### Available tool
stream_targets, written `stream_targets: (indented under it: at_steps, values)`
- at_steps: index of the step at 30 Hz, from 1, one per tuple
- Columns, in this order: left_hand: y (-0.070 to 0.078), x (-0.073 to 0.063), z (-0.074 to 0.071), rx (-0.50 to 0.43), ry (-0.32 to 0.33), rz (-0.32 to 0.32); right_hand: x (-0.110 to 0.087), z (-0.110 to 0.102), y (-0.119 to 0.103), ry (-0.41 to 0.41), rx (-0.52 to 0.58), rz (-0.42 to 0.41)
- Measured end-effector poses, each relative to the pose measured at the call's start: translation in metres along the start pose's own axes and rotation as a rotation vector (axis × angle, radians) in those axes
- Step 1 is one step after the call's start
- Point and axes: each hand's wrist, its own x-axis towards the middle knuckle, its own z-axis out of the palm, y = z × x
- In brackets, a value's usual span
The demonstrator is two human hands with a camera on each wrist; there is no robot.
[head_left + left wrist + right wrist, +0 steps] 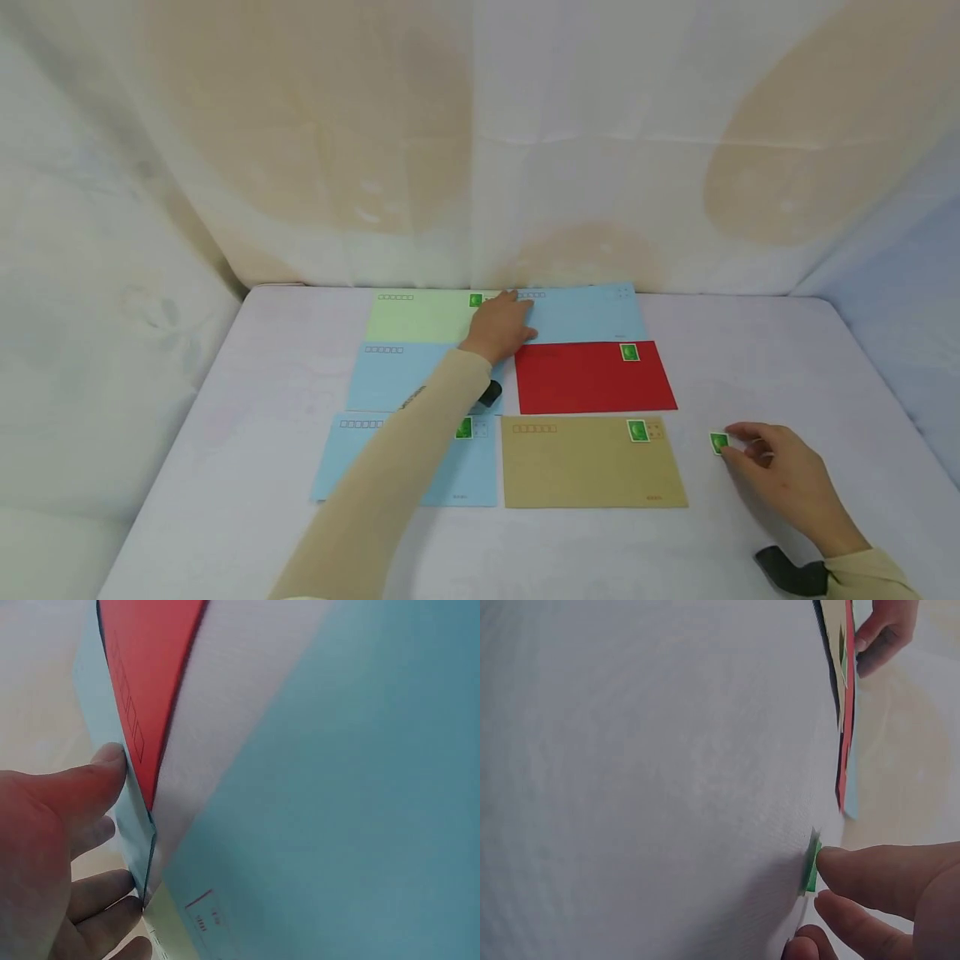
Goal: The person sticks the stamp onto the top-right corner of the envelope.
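Note:
My right hand (787,479) pinches a small green postage stamp (717,442) with a white border, between thumb and fingertips, to the right of the envelopes. In the right wrist view the stamp (812,866) is seen nearly edge-on. My left hand (498,325) rests on the left end of the back right light blue envelope (581,315), fingers spread and thumb touching it. That envelope shows no stamp in its upper right corner. Beside it lies a light green envelope (420,315) with a green stamp, partly under my hand.
A red envelope (592,383), a tan envelope (592,475) and a front blue envelope (465,475) bear green stamps. My left forearm hides part of the middle blue envelope (397,375). The white table (750,350) meets a cloth curtain (562,167) at the back.

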Motion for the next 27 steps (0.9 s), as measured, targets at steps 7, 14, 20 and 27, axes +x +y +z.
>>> stream_targets:
  at_steps: [7,14,20,27]
  values:
    - [0.0009,-0.0011,-0.0001,0.034,-0.009,-0.022,0.0039,-0.0007,-0.0019,-0.022,-0.005,-0.010]
    - [0.0054,-0.0014,-0.0060,0.004,-0.027,-0.050,0.0044,-0.0013,-0.0028,-0.035,-0.009,0.016]
    - [0.0051,0.0010,-0.0046,0.003,-0.032,-0.052,0.0054,-0.0034,-0.0043,-0.034,0.028,0.043]
    - [0.0069,-0.0002,-0.0062,0.006,-0.030,-0.045,0.0040,-0.0044,-0.0016,0.015,0.024,-0.001]
